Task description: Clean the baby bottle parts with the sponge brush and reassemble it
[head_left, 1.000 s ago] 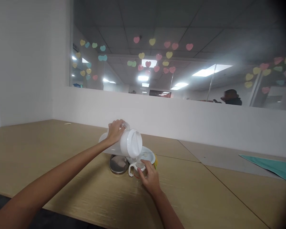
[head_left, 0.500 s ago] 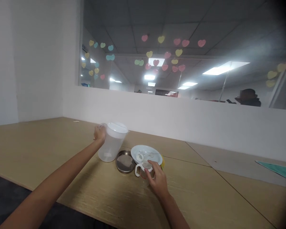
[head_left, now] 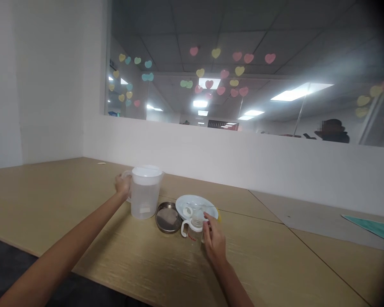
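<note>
My left hand (head_left: 123, 186) is closed around the handle of a translucent plastic pitcher (head_left: 144, 198) with a white lid. The pitcher is upright on the table. My right hand (head_left: 215, 239) is at the right side of a small clear jar (head_left: 195, 235) with a white collar and handle and red markings. Its fingers are extended and apart, close against the jar; whether they touch it is hard to tell. Between pitcher and jar lies a round, shallow metal dish (head_left: 168, 218). Behind the jar is a pale plate (head_left: 196, 199) with a white ring-shaped piece (head_left: 187, 212) on it.
Something yellow (head_left: 219, 215) shows at the plate's right edge. A teal cloth-like piece (head_left: 373, 228) lies at the far right of the table (head_left: 141, 260). Beyond the table stands a low white wall (head_left: 211, 153) with a window above; a person (head_left: 334, 131) is visible through it.
The pitcher has gone from tilted to upright and moved left with my left hand. My right hand has drawn back slightly to the right from the jar's top.
</note>
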